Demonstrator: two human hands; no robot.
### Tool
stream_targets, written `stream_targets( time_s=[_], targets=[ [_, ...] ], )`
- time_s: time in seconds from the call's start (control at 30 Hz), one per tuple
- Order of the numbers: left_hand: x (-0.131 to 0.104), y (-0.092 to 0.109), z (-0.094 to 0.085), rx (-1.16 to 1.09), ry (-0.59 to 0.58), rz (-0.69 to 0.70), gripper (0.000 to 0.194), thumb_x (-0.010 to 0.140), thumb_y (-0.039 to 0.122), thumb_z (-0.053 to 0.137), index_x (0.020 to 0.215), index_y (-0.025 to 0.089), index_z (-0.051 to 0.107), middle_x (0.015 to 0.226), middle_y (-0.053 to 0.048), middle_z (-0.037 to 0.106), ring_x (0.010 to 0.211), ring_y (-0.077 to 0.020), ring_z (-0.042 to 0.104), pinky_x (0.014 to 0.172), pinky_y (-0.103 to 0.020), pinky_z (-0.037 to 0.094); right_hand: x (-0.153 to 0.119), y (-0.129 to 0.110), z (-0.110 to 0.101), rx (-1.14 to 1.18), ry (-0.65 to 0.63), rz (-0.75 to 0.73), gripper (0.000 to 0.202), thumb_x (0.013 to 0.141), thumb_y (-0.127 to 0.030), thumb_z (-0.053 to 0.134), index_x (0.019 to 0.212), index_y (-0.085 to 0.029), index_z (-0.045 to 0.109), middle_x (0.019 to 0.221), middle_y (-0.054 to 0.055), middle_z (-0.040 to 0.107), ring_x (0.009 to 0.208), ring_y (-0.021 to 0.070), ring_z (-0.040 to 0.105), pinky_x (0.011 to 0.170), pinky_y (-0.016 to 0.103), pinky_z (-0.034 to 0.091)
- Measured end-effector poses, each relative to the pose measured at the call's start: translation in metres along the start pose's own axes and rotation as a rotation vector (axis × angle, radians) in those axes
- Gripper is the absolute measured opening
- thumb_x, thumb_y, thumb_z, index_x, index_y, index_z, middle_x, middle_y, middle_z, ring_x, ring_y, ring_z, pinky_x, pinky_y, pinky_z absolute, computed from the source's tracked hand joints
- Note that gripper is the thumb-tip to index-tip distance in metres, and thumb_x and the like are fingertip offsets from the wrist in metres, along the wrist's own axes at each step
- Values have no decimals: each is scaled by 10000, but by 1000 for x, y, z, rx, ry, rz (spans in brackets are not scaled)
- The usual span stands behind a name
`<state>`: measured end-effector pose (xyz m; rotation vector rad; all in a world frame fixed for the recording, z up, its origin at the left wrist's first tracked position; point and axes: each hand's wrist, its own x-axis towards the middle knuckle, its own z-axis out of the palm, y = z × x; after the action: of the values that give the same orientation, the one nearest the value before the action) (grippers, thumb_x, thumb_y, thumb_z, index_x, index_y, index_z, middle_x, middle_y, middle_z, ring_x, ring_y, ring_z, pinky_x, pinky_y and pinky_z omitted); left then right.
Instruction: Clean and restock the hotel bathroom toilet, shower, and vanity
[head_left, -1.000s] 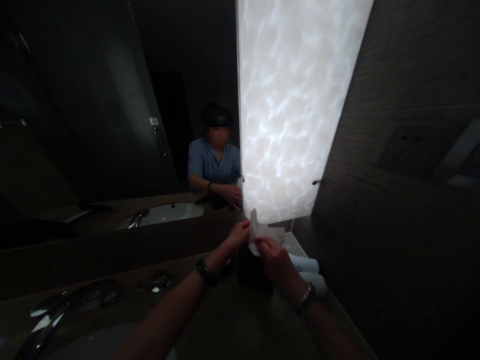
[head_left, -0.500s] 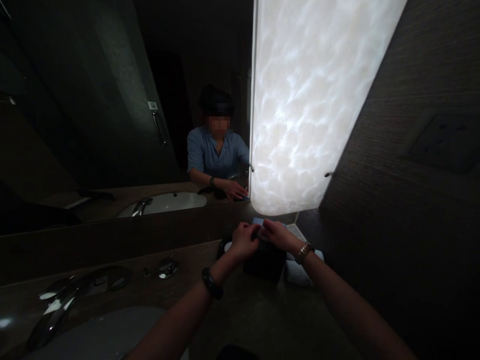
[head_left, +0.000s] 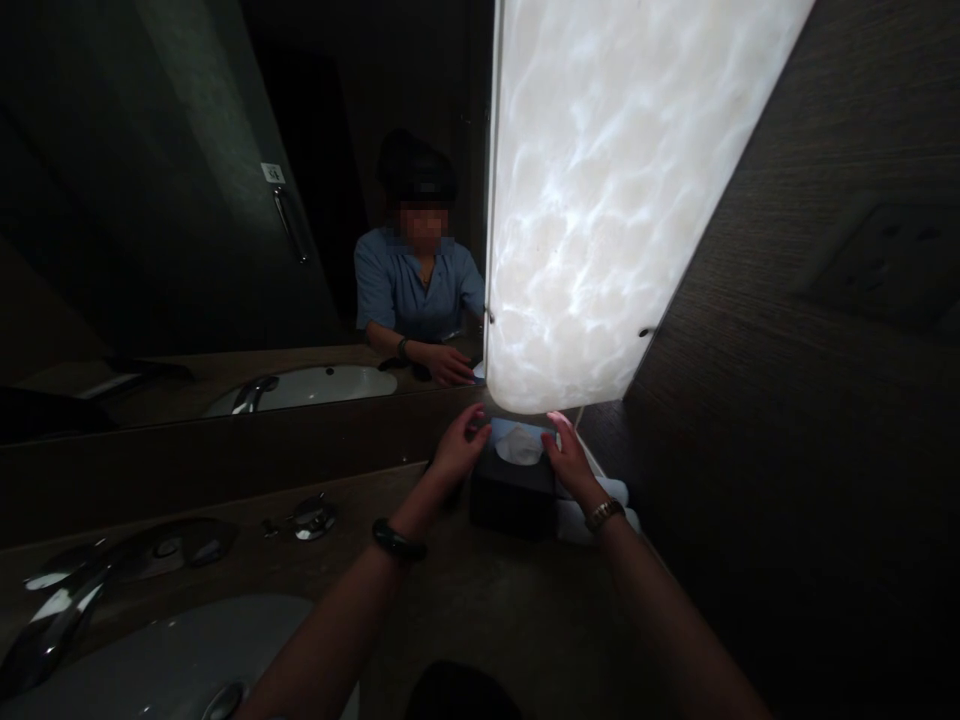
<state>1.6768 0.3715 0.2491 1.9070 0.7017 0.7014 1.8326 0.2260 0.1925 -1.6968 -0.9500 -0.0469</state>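
Observation:
A dark tissue box (head_left: pixel 513 500) stands on the counter below the lit panel, its top catching bluish light. From the oval opening in its top a white tissue (head_left: pixel 520 444) pokes out. My left hand (head_left: pixel 460 446) is at the box's left side, fingers apart and holding nothing. On the opposite side my right hand (head_left: pixel 568 452) is likewise open, its fingers spread near the top edge. Whether either hand touches the box, I cannot tell.
Rolled white towels (head_left: pixel 592 508) lie right of the box by the dark wall. A chrome faucet (head_left: pixel 67 610), a handle (head_left: pixel 311 518) and a white sink (head_left: pixel 187 650) are at left. The glowing panel (head_left: pixel 600 220) overhangs the counter. A mirror (head_left: pixel 315 330) reflects a person.
Both hands were together over the box top with fingers pinched at the tissue. Now they have parted to either side, open, and the tissue shows. The view has shifted slightly.

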Motion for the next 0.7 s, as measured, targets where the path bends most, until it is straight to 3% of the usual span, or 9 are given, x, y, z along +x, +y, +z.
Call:
stream_targets(
  time_s=[0.07,0.17,0.23,0.3,0.4,0.5,0.6,0.7],
  targets=[
    [-9,-14,4,-138,69,-134,479,883,219,635,1358,157,611,1411,-129,621,1201,-229,636,1011,-309,496,-2,9,11,13,-62,71,460,937,-394,438,1306,-158,579,1362,156,557,1314,256,506,1187,455,360],
    [-21,-24,14,-166,59,-236,380,944,218,564,1301,127,657,1408,-136,623,1337,-229,559,1147,-315,401,-5,13,19,-18,-90,83,489,961,-388,401,1361,-160,567,1398,151,553,1335,244,497,1206,444,338],
    [-25,-22,20,-149,64,-247,385,965,235,548,1316,111,646,1418,-137,613,1352,-228,546,1164,-311,384,-5,12,9,-43,-109,86,512,976,-395,374,1378,-137,561,1434,162,541,1358,250,485,1203,446,342],
    [-27,-18,20,-134,66,-260,422,976,250,543,1365,97,603,1428,-142,603,1337,-222,560,1142,-296,411,-9,13,-14,-80,-131,88,534,987,-403,361,1390,-110,554,1439,178,546,1350,258,501,1183,446,366],
    [-34,-21,6,-87,93,-289,503,1013,308,480,1463,83,488,1462,-155,570,1327,-207,569,1100,-274,453,-33,25,-60,-365,-247,47,528,977,-400,449,1420,-127,540,1441,167,560,1361,297,490,1191,517,318],
    [-46,-42,-22,34,198,-328,562,1020,291,445,1524,51,377,1568,-181,436,1441,-236,438,1181,-313,364,-70,41,-88,-758,-413,22,552,962,-379,549,1480,-197,491,1549,107,462,1476,327,327,1225,583,181],
    [-54,-72,-44,188,273,-390,598,971,188,493,1500,-58,362,1573,-285,367,1497,-331,324,1237,-416,256,-95,46,-83,-942,-448,49,556,1004,-379,501,1519,-182,438,1591,120,393,1495,316,280,1230,534,182],
    [-54,-96,-49,294,223,-412,547,908,111,553,1415,-82,485,1459,-338,485,1419,-401,431,1183,-481,325,-102,40,-68,-998,-413,72,523,1012,-387,477,1486,-164,482,1536,166,442,1431,339,365,1189,529,256]
  ],
)
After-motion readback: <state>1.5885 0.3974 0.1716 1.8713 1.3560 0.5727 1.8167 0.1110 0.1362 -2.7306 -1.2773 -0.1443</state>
